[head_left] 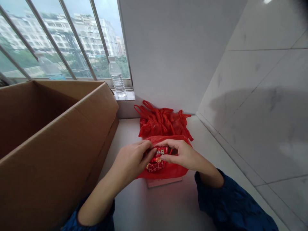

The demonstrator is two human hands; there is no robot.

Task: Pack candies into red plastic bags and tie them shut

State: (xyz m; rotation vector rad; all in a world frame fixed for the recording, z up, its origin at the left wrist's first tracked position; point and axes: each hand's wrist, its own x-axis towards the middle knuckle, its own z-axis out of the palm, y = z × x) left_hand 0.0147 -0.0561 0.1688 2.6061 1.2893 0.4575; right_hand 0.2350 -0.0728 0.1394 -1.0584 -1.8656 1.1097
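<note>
Both my hands are over a spread red plastic bag (166,173) on the white surface. Small shiny red printed packets lie inside it. My left hand (133,157) is curled at the left of one red packet (161,151), its thumb on the packet's edge. From the right, my right hand (184,154) has that packet between thumb and forefinger. A second packet with a patterned front (156,165) sits just below, nearer to me. The tips of some fingers are hidden by the bag and packets.
A large open cardboard box (72,128) stands at the left. Behind my hands lie gathered red plastic bags (161,122) with handles. A flat pinkish piece (165,183) shows under the bag's front. A clear bottle (117,77) stands on the sill; a tiled wall (260,106) borders the right.
</note>
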